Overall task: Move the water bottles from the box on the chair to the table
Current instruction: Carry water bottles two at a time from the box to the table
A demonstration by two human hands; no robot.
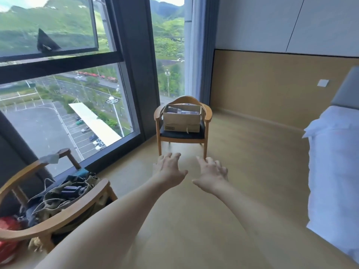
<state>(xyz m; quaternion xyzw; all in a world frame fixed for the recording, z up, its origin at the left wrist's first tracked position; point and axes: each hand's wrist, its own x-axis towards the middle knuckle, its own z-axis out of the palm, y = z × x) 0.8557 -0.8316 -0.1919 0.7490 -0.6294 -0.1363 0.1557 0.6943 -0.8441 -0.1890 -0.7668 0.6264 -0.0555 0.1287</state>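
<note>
An open cardboard box (pixel 181 121) stands on the dark seat of a wooden armchair (pixel 207 115) by the window corner. Inside the box only blurred plastic-wrapped shapes (pixel 180 110) show; I cannot make out single bottles. Both my arms stretch forward over the floor, well short of the chair. My left hand (pixel 170 169) and my right hand (pixel 211 172) hover side by side, palms down, fingers spread, holding nothing. No table is in view.
A second wooden armchair (pixel 64 208) piled with clothes and cords stands at the near left. A bed with white bedding (pixel 334 162) fills the right side. A floor-to-ceiling window (pixel 64 105) runs along the left. Beige floor (pixel 242 152) lies between the chairs and bed.
</note>
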